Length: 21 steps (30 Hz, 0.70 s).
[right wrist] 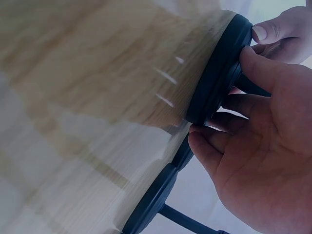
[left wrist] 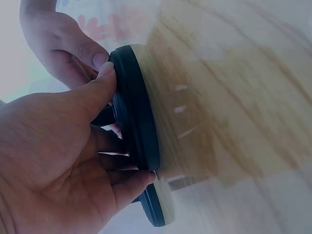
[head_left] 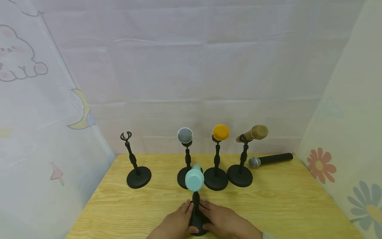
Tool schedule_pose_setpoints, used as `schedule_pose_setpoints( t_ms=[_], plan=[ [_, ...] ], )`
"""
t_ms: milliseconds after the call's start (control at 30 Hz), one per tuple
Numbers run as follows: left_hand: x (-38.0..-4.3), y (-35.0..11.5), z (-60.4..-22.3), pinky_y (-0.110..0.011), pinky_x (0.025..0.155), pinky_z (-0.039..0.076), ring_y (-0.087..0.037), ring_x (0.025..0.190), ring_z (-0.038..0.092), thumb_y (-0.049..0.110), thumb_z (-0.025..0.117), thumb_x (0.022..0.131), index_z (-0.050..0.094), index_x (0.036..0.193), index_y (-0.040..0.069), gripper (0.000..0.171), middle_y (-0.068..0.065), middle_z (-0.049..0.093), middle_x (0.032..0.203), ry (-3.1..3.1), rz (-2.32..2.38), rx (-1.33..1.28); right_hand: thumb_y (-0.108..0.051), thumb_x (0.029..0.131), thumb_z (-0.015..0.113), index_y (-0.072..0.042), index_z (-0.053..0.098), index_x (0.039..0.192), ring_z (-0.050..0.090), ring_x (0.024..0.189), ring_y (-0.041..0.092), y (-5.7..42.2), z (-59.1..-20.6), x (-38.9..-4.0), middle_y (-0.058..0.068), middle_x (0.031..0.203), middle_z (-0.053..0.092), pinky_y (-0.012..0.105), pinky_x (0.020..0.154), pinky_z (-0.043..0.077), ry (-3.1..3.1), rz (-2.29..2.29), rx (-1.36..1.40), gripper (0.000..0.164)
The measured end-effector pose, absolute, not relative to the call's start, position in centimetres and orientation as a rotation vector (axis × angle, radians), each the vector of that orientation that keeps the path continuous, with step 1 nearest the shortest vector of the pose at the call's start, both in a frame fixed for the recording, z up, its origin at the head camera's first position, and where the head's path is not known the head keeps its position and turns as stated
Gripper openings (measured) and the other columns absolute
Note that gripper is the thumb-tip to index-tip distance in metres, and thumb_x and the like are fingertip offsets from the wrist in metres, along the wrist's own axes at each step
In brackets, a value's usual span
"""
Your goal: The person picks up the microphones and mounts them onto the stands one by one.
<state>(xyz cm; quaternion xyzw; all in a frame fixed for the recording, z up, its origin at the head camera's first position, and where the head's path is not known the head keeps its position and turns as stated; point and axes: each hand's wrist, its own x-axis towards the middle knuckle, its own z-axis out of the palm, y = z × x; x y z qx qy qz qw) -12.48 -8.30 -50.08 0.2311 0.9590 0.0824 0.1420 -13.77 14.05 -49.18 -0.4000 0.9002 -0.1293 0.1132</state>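
Note:
A light teal microphone (head_left: 194,180) sits in the clip of a black microphone stand (head_left: 196,203) near the table's front edge. My left hand (head_left: 175,223) grips the stand's round base from the left, thumb at the near edge and fingers along the side. From the right, my right hand (head_left: 224,220) holds the same base likewise. In the left wrist view the thumb and fingers bracket the dark base (left wrist: 139,112), which stands on or very near the wood. The right wrist view shows the right thumb and fingers around the base (right wrist: 219,73), with both thumbs close together.
Behind stand a silver-headed microphone (head_left: 185,135), a yellow one (head_left: 221,132) and a gold one (head_left: 259,132), each on a black stand. A bare stand (head_left: 139,177) is at left. A black microphone (head_left: 276,158) lies at back right. Cloth walls (head_left: 167,73) surround the wooden table (head_left: 113,212).

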Motion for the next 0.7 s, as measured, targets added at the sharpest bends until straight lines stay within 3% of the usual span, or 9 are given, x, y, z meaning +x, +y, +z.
schedule_pose_setpoints(
  t_ms=[700],
  plan=[
    [-12.8,-10.8,-50.0,-0.039,0.102,0.052,-0.031,0.139,0.049,0.062,0.062,0.091,0.045,0.152,0.003,0.087,-0.019,0.042,0.156,2.816,0.328,0.708,-0.05,0.1,0.058,-0.01,0.043,0.155,0.047,0.14,0.021,11.4,-49.2,-15.0,0.008,0.16,0.038,0.033,0.104,0.049,2.656,-0.3,-1.175,0.07]
  ],
)
